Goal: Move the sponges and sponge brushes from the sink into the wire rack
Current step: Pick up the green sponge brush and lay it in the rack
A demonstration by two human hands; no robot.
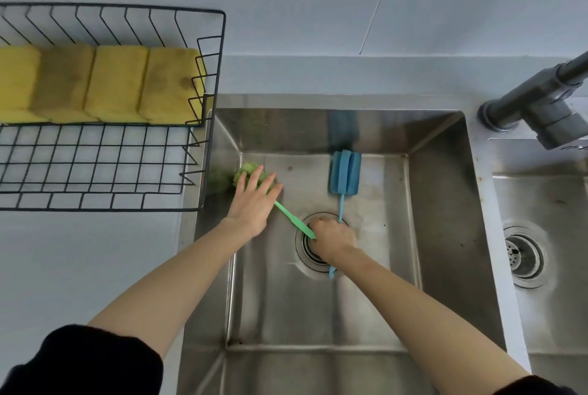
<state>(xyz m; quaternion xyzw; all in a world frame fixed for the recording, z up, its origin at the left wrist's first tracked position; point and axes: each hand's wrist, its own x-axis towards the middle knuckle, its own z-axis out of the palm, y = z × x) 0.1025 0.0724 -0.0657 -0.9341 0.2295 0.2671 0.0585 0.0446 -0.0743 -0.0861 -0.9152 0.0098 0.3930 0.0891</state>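
Observation:
A green sponge brush (294,219) lies in the steel sink (436,210), its green head at the far left corner and its handle running toward the drain. My left hand (254,200) lies flat over it, fingers spread, just behind the head. A blue sponge brush (345,173) rests with its head against the back wall and its thin handle running over the drain. My right hand (332,238) is closed around that blue handle above the drain. Several yellow sponges (117,82) stand side by side in the black wire rack (219,54) on the left counter.
A dark grey faucet (537,101) stands at the right behind the sink. A second basin (541,203) with its own drain lies at the far right. The rack's lower grid section (95,165) holds nothing. White counter lies below the rack.

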